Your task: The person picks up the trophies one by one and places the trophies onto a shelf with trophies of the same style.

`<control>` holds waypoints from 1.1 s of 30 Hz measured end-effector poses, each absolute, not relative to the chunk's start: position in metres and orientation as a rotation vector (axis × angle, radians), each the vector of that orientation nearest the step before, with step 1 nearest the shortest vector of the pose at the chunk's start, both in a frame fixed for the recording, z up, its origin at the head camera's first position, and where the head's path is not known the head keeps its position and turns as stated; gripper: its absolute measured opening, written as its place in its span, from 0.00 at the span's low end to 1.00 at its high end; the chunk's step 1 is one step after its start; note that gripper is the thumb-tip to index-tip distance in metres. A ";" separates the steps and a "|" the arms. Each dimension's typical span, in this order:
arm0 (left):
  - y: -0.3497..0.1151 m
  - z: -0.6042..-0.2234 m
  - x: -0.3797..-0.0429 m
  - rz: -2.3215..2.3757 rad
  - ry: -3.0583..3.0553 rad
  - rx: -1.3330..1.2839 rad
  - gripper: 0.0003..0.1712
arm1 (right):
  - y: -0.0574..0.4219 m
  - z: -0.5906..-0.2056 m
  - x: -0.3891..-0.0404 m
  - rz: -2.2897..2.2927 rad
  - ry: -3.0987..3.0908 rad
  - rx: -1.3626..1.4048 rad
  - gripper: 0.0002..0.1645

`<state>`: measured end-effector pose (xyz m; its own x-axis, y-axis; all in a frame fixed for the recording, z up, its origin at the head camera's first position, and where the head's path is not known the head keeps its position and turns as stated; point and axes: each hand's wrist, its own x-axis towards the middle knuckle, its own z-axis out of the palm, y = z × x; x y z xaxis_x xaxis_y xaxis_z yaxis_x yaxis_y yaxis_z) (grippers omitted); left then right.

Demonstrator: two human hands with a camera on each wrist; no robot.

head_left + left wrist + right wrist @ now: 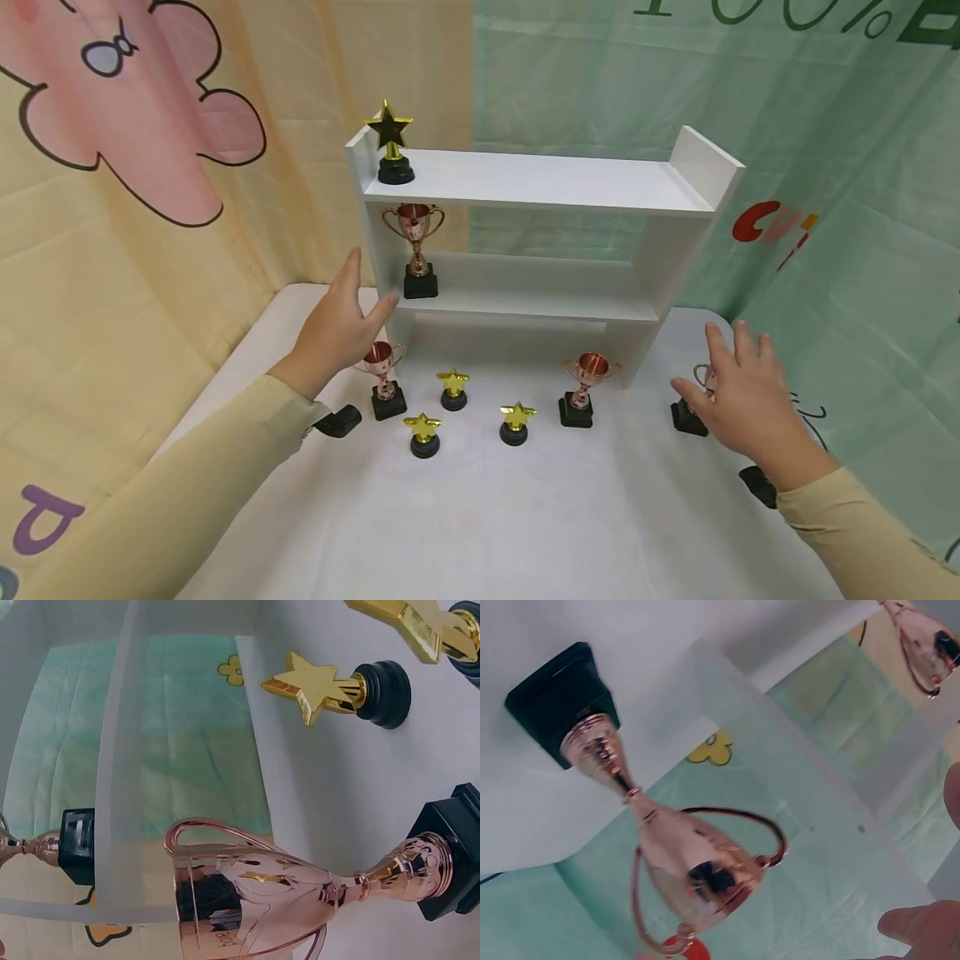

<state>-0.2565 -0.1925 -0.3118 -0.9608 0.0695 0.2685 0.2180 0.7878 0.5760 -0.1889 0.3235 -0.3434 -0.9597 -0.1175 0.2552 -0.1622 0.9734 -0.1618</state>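
My left hand (337, 329), fingers straight and thumb apart, is held in the air by the shelf's left side, holding nothing. Just below it a copper trophy cup (382, 367) stands on the table, large in the left wrist view (255, 896). My right hand (742, 400) hovers with spread fingers in front of another trophy cup (688, 418), partly hiding it. In the right wrist view that cup (694, 859) stands apart from the thumb and fingertip at the right edge. A third cup (588, 371) and three gold star trophies, one being nearest the middle (515, 417), stand between the hands.
A white shelf unit (536, 179) stands at the table's back. On its top board, at the left, is a star trophy (394, 171); below, a trophy cup (415, 225) stands on the middle board. Printed curtains (570, 75) hang behind the white table (480, 517).
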 end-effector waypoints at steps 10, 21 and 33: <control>-0.191 -0.317 -0.276 -1.090 -2.686 -0.368 0.51 | 0.356 -0.351 -0.196 0.310 -2.822 0.184 0.53; -0.189 -0.323 -0.291 -1.258 -2.567 -0.408 0.45 | 0.382 -0.361 -0.202 0.420 -2.879 0.099 0.54; -0.191 -0.335 -0.298 -1.302 -2.588 -0.401 0.47 | 0.393 -0.371 -0.204 0.515 -2.951 0.160 0.58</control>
